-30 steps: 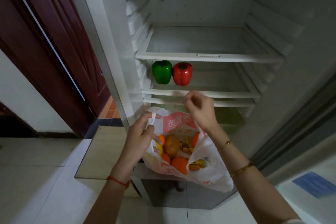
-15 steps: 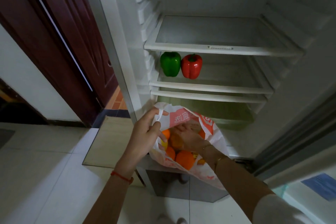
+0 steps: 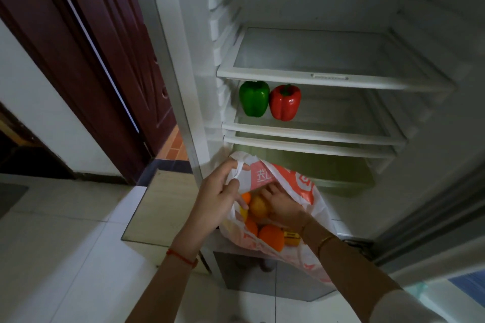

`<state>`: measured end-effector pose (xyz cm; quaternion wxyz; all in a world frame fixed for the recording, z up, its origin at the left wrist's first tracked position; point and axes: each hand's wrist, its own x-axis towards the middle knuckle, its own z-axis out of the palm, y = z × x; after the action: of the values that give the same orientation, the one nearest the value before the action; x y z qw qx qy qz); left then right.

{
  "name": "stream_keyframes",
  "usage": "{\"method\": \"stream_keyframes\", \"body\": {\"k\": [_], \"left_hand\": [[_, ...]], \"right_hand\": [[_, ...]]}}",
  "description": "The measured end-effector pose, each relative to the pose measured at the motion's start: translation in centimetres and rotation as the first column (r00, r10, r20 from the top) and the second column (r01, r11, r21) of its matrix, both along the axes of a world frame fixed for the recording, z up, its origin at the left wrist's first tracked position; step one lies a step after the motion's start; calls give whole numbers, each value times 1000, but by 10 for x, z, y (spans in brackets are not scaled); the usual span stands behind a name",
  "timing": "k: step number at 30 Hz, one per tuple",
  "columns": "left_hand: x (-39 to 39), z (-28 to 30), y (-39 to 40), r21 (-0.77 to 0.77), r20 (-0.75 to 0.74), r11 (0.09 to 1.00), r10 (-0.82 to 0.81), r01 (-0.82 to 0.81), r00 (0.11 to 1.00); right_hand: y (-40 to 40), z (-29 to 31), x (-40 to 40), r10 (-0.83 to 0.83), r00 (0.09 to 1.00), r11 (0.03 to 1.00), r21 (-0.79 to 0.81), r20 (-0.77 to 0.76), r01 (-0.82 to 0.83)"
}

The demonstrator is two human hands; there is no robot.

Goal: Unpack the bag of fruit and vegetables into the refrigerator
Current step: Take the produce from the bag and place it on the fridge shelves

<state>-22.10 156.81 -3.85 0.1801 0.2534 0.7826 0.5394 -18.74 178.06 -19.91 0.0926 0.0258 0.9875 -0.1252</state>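
A white and orange plastic bag (image 3: 304, 186) hangs in front of the open refrigerator, full of orange and yellow fruit. My left hand (image 3: 216, 196) grips the bag's handle and holds its mouth apart. My right hand (image 3: 282, 203) is inside the bag, fingers curled over a yellow-brown round fruit (image 3: 258, 206). An orange (image 3: 271, 237) lies lower in the bag. A green bell pepper (image 3: 254, 98) and a red bell pepper (image 3: 284, 102) stand side by side at the left of the middle shelf (image 3: 315, 135).
The top glass shelf (image 3: 328, 81) holds nothing. A lower drawer space (image 3: 328, 165) sits behind the bag. A dark red door (image 3: 105, 47) stands at the left. The refrigerator door edge (image 3: 433, 207) runs along the right. Pale floor tiles lie below.
My right hand has dropped from the shelf edge into the bag and now curls over the round fruit. My left hand keeps its grip on the handle.
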Motion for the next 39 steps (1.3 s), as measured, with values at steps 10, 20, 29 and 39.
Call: {"method": "stream_keyframes", "body": {"k": [10,20,29,39], "left_hand": [[-11,-3,20,33,-20,999,-20,20,1000],[-6,-1,34,51,47,998,-46,44,998],[-6,6,27,51,69,998,-32,29,997],[-4,4,20,45,51,999,-12,10,999]], "right_hand": [[12,91,38,-359,895,800,-582,-265,149],[58,168,1,-784,389,616,-676,-483,404],[75,176,-50,-840,353,524,-451,-412,722],[74,169,-29,-822,251,533,-536,-511,655]]}}
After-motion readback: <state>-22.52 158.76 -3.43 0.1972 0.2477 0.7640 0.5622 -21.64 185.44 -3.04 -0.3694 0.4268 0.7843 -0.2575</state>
